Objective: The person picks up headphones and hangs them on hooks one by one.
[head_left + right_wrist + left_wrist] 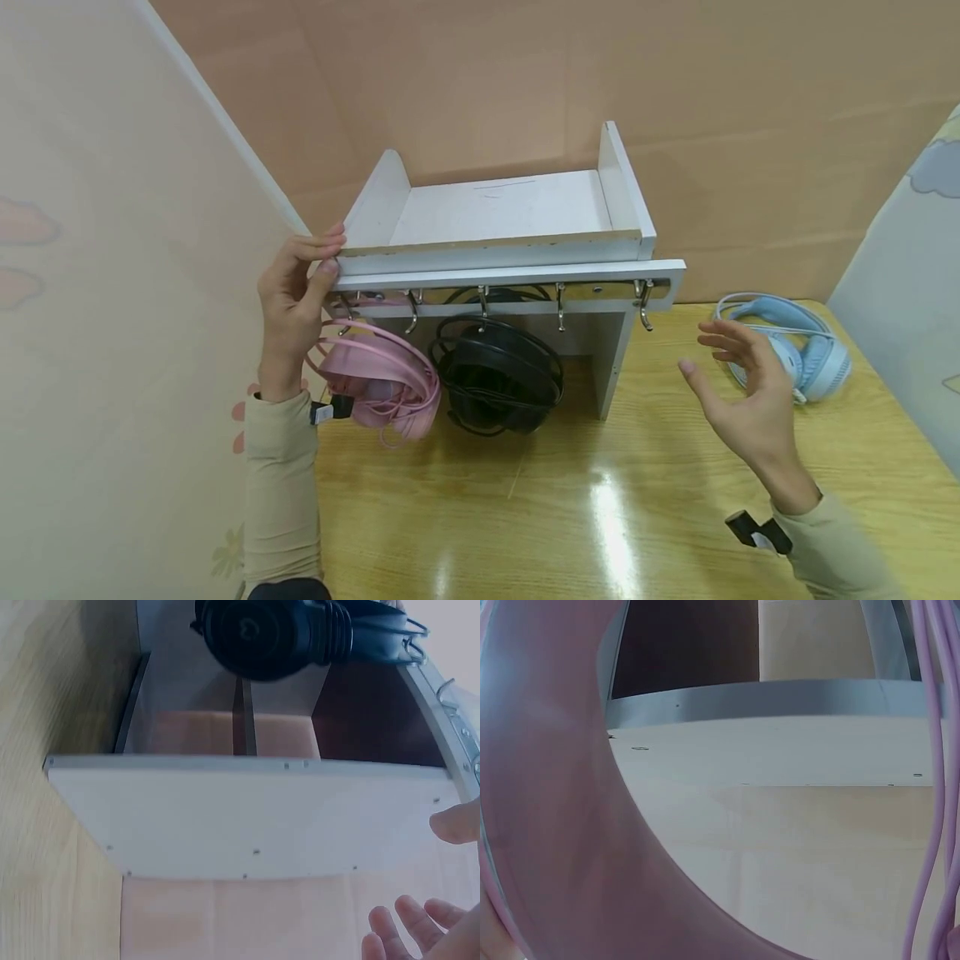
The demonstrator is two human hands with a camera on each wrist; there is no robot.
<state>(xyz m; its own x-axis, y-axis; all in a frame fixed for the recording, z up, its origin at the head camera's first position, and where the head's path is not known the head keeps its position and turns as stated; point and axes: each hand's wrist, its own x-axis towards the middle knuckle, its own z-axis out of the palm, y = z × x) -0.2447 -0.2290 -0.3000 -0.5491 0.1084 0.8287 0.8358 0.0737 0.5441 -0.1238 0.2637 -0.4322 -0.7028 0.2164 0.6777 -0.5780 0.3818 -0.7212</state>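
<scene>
A white shelf point(502, 208) stands on the wooden table with a hook rail point(510, 273) along its front. At its front left corner, my left hand point(292, 300) grips the edge, fingers over the top and thumb lower. Pink headphones point(375, 375) hang from the left end of the rail; their band point(562, 787) fills much of the left wrist view. Beside them hang black headphones point(498, 375), also visible in the right wrist view. My right hand point(753, 400) is held in the air right of the shelf, fingers loosely bent and holding nothing.
Light blue headphones point(821, 358) lie on the table point(660, 483) at the right, beyond my right hand. A bare metal hook point(645, 304) sits at the rail's right end. Patterned panels point(135, 292) border the left and right sides; a brown surface point(712, 125) is behind.
</scene>
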